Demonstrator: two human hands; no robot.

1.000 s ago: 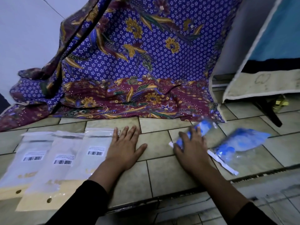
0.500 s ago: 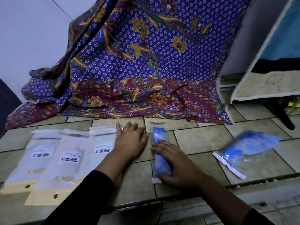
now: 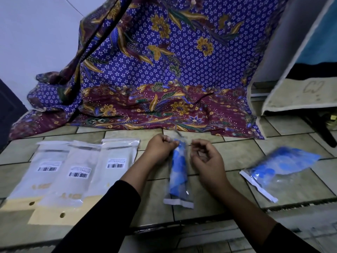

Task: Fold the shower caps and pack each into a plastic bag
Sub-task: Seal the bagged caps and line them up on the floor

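Note:
A narrow clear plastic bag (image 3: 179,179) with a folded blue shower cap inside lies on the tiled floor between my hands, its white strip end toward me. My left hand (image 3: 160,148) pinches the bag's far top corner, where a thin flap sticks up. My right hand (image 3: 206,159) has its fingers curled against the bag's upper right edge and seems to pinch the plastic there. A second, wider bag (image 3: 280,167) holding blue shower cap material lies to the right, blurred.
Three flat white packets with barcode labels (image 3: 76,172) lie side by side on the left. A purple and maroon patterned cloth (image 3: 164,79) hangs at the back and spreads onto the floor. A pale mat (image 3: 300,97) leans at the right.
The narrow bag was dragged from the right to the middle of the floor. Both hands left their flat rest and came up to its far end, the left one away from the white packets.

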